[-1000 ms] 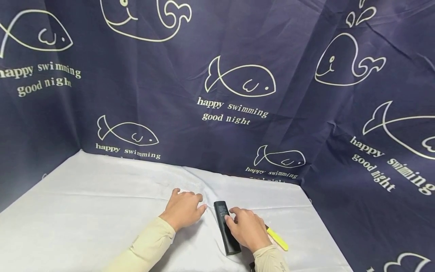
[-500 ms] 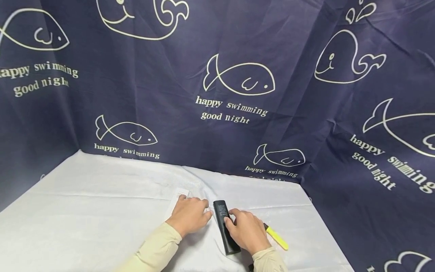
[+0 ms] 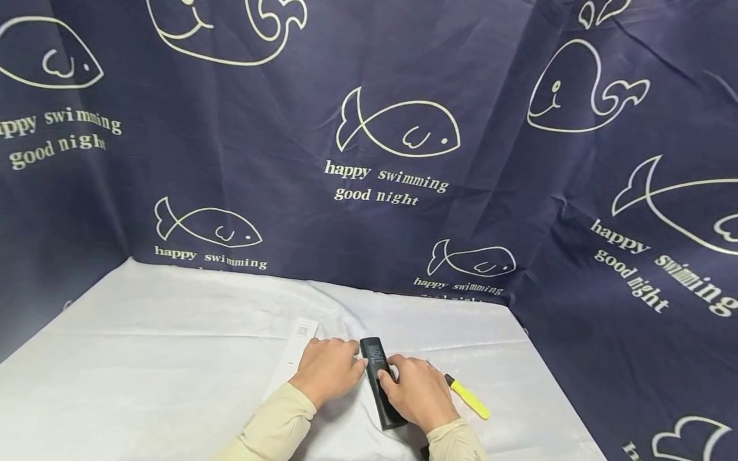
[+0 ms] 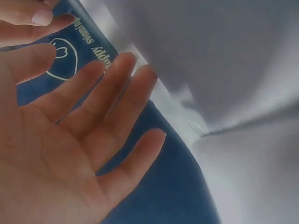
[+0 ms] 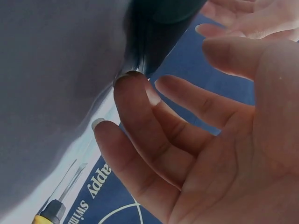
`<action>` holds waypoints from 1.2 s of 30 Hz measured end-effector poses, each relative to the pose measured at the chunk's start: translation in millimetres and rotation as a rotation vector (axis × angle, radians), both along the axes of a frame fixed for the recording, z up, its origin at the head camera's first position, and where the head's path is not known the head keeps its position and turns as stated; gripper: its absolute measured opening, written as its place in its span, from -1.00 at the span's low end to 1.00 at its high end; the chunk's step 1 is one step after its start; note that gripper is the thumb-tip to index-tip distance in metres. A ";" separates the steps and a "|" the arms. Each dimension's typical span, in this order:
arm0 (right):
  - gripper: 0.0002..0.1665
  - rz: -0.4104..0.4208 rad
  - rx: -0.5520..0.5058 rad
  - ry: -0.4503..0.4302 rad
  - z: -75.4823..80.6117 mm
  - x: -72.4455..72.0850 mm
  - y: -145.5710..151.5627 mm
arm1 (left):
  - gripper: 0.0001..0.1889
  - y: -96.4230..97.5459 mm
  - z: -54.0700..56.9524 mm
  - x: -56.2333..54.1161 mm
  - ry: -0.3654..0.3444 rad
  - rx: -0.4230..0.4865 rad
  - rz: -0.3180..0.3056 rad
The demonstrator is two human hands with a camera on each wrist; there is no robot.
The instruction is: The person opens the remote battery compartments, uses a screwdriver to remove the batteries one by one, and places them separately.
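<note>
A black remote control (image 3: 373,355) lies with a printed label facing up on the white cloth. My right hand (image 3: 418,394) is at its right side, thumb overlapping the remote's edge in the head view. In the right wrist view the right hand's fingers (image 5: 140,121) are loosely bent, with nothing gripped; a dark end of the remote (image 5: 163,42) shows beyond them. My left hand (image 3: 327,370) is just left of the remote, its thumb side close to the edge; contact is unclear. The left wrist view shows its fingers (image 4: 107,102) spread and the palm bare.
A screwdriver (image 3: 468,397) with yellow handle lies right of the right hand. A flat white strip (image 3: 298,346) with a small printed code lies left of the left hand, partly covered. Beneath the right sleeve peeks a dark object (image 3: 425,452). Navy printed curtains (image 3: 288,160) enclose the table.
My left hand has shifted right and slightly toward me, closer to the remote, and the white strip has come into sight beside it. My right hand has barely moved; more of the screwdriver's shaft shows.
</note>
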State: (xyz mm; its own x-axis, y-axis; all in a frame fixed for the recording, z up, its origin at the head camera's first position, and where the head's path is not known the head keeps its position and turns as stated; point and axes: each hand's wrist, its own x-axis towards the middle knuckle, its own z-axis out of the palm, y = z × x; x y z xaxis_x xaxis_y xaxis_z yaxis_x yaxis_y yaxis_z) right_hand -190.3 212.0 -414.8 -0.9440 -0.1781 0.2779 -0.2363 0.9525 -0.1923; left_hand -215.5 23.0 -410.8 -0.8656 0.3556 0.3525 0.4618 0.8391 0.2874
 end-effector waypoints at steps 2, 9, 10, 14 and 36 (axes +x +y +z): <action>-0.64 -0.015 0.008 -0.013 0.3 0.4 -0.9 | -0.77 3.2 -0.5 0.1 -0.010 0.009 0.011; -0.61 -0.031 0.029 -0.085 2.3 1.8 -5.0 | -0.76 12.9 -0.4 -2.3 -0.035 0.041 0.058; -0.59 -0.032 0.035 -0.089 2.3 1.9 -5.0 | -0.77 13.8 -0.6 -3.0 -0.040 0.046 0.061; -0.55 -0.038 0.058 -0.097 2.0 2.7 -4.7 | -0.78 16.3 -2.0 -5.0 -0.044 0.060 0.063; -0.48 -0.008 0.076 -0.088 -0.6 8.4 -7.1 | -0.76 32.2 -3.0 -10.9 -0.079 0.092 0.074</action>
State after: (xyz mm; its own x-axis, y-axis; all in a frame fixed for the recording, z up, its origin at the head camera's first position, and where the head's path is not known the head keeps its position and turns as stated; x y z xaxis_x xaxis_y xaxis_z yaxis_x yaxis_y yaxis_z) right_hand -181.9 204.9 -415.4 -0.9656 -0.1875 0.1802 -0.2138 0.9669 -0.1393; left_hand -226.3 55.1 -413.9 -0.9147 0.2590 0.3103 0.3724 0.8384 0.3980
